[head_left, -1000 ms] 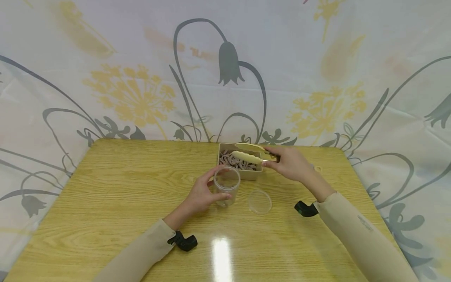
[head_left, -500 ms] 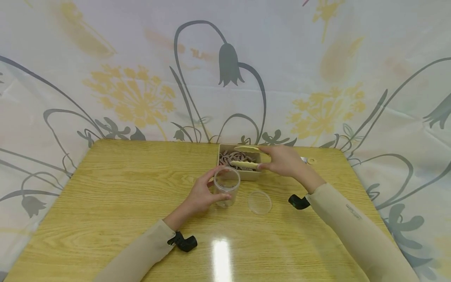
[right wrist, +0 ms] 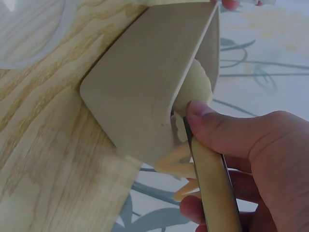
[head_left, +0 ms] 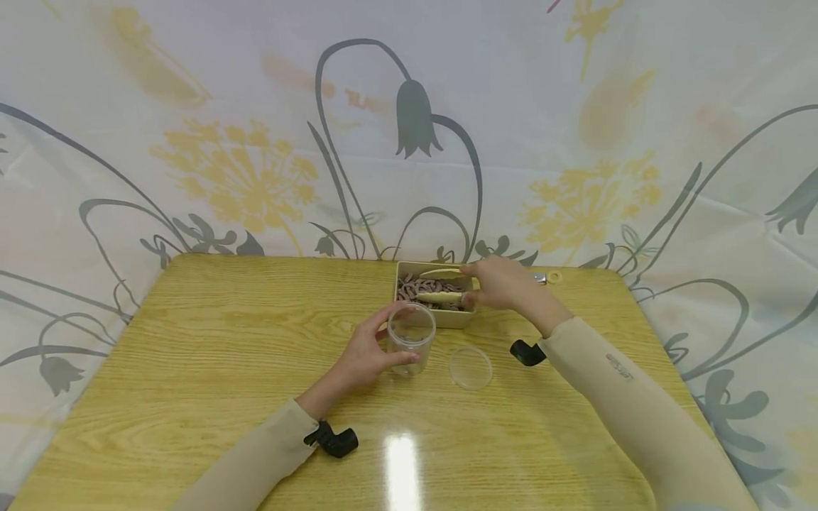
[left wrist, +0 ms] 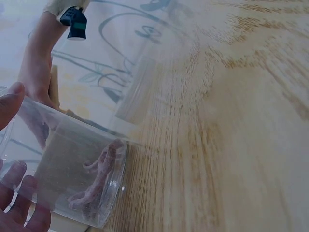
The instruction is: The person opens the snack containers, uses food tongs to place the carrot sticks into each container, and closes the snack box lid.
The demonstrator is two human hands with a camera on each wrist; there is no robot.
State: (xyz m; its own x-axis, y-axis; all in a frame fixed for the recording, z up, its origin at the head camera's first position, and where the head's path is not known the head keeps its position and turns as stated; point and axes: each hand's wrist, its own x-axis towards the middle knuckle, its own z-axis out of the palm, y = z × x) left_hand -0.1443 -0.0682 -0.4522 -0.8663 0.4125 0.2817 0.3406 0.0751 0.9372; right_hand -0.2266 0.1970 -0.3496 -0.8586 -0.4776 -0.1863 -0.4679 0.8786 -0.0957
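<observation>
By the left hand (head_left: 366, 351), its fingers curled round the side, a clear jar (head_left: 412, 349) is held upright on the table (head_left: 255, 319); purplish pieces (left wrist: 99, 176) are seen at its bottom. Just behind, similar curled strips (head_left: 412, 286) are held in a beige box (head_left: 441, 318). Near the jar, a clear lid (head_left: 471, 367) is laid flat. Yellow tongs (head_left: 441, 297) are gripped by the right hand (head_left: 501, 284), their parted tips inside the box; whether anything is pinched between them cannot be told.
</observation>
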